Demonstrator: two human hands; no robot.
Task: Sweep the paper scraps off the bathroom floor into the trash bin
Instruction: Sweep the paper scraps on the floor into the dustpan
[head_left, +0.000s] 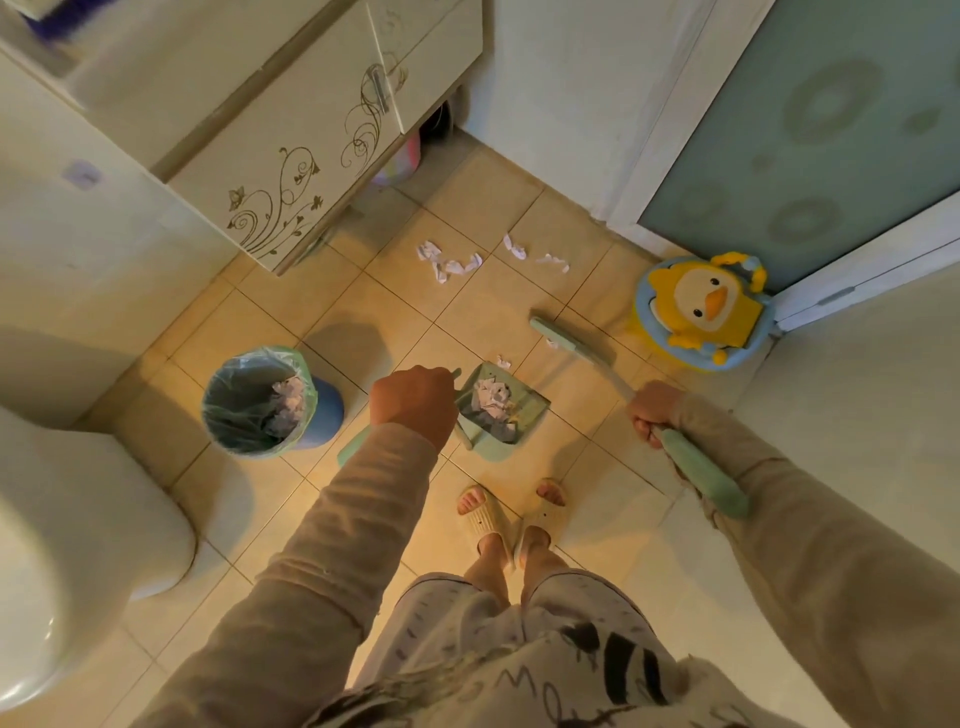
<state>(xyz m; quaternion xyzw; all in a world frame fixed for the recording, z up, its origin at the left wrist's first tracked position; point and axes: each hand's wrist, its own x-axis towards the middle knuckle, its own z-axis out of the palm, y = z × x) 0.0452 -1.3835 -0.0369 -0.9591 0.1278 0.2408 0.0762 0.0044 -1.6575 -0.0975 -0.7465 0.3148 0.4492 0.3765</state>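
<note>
— Between my two hands, what's sitting on the beige tiled floor right now?

— My pale green plastic dustpan, already loaded with crumpled white paper. My left hand is a closed fist round its upright handle, and it looks to be resting on the tiles or just off them; I cannot tell which.

— And the other hand?

— My right hand is clenched on the long green-handled broom. The stick runs from my right hip forward and to the left, ending in the flat green head lying on the tiles ahead of the dustpan's mouth, with one small scrap just beside it.

— Where does the load have to go?

— Into the round blue trash bin with the translucent green liner. It stands directly to the left of my left fist, near it and well apart from my right hand, so I judge the left hand carries the pan across sideways and tips it over the rim. Paper already lies inside the liner.

— Is that the end of it?

— No. Loose white paper scraps lie scattered further ahead, by the corner of the cream cabinet with brown floral swirls, and a few more toward the frosted door
</note>
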